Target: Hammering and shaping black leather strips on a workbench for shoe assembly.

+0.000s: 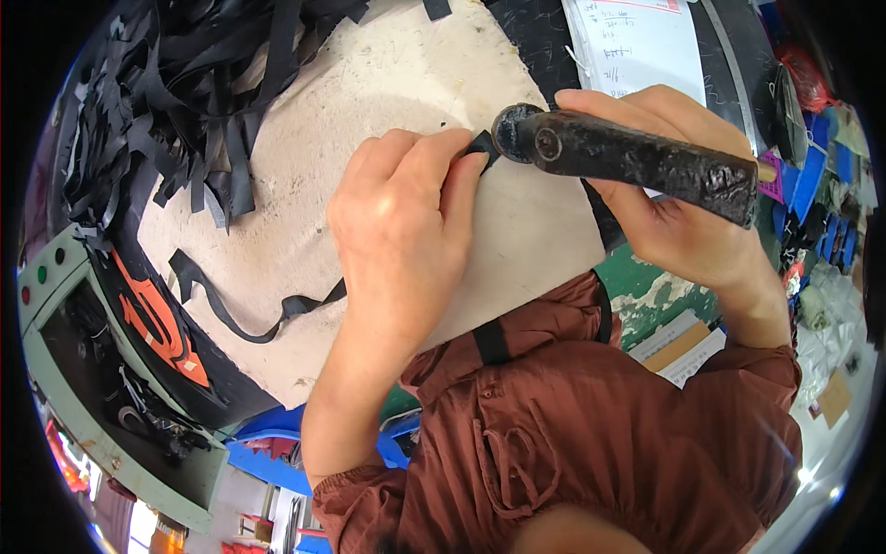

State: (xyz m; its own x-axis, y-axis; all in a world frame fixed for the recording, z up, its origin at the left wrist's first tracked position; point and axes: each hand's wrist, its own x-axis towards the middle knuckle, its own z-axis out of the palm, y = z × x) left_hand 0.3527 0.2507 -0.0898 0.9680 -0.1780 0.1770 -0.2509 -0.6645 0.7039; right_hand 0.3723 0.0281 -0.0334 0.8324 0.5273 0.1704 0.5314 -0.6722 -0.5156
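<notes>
My left hand [397, 203] pinches the end of a narrow black strip [484, 148] between thumb and fingertips. The strip passes beneath this hand, and its loose tail [254, 337] curls across the cream board [544, 226] on the left. My right hand [678, 217] is closed on a dark, worn hammer [637, 164]. The hammer's round face [513, 134] is just right of the pinched strip end; whether they touch I cannot tell. The hammer hides part of my right fingers.
A heap of black strips [175, 102] covers the far left. Orange-red flat pieces [157, 323] lie beside a pale green machine frame [55, 268] with buttons. Handwritten paper sheets [637, 46] lie at the far right. Cartons [678, 346] and bags stand lower right.
</notes>
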